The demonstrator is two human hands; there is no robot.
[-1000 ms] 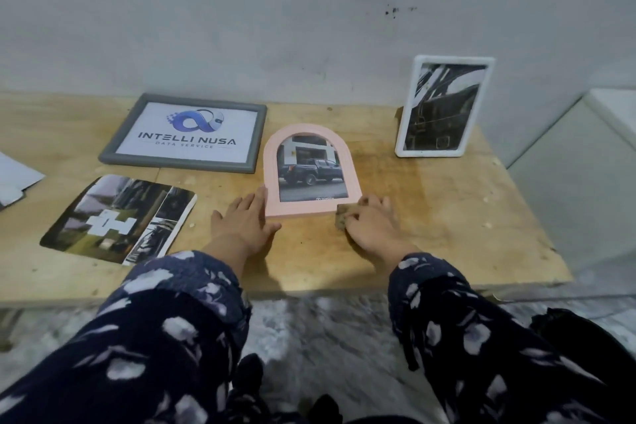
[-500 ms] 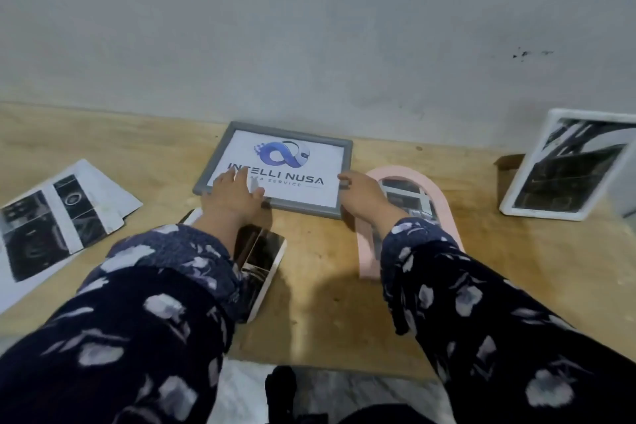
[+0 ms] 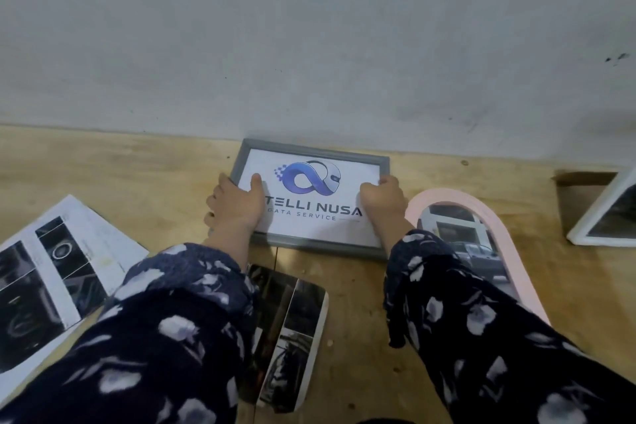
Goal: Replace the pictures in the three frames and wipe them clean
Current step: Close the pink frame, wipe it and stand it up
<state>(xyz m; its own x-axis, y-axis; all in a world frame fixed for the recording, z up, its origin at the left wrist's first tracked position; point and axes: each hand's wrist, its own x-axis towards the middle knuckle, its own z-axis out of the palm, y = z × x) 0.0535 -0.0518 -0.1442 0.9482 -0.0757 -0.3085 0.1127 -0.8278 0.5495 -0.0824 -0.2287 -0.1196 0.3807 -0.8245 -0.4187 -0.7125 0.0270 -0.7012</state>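
Note:
A grey frame [image 3: 311,148] with a blue logo print lies flat on the wooden table [image 3: 113,165] against the wall. My left hand [image 3: 237,205] grips its left edge, thumb on the glass. My right hand [image 3: 383,198] grips its right edge. To the right lies a pink arched frame [image 3: 495,217] holding a truck photo, partly under my right sleeve. A white frame [image 3: 592,227] stands at the far right, cut off by the view's edge.
A dark loose photo print [image 3: 296,330] lies near the front edge between my arms. Printed sheets [image 3: 62,262] with dark pictures lie at the left. The grey wall runs right behind the table.
Both hands left the pink arched frame and went left to the grey frame, then closed on its two sides. My view swung left and came closer.

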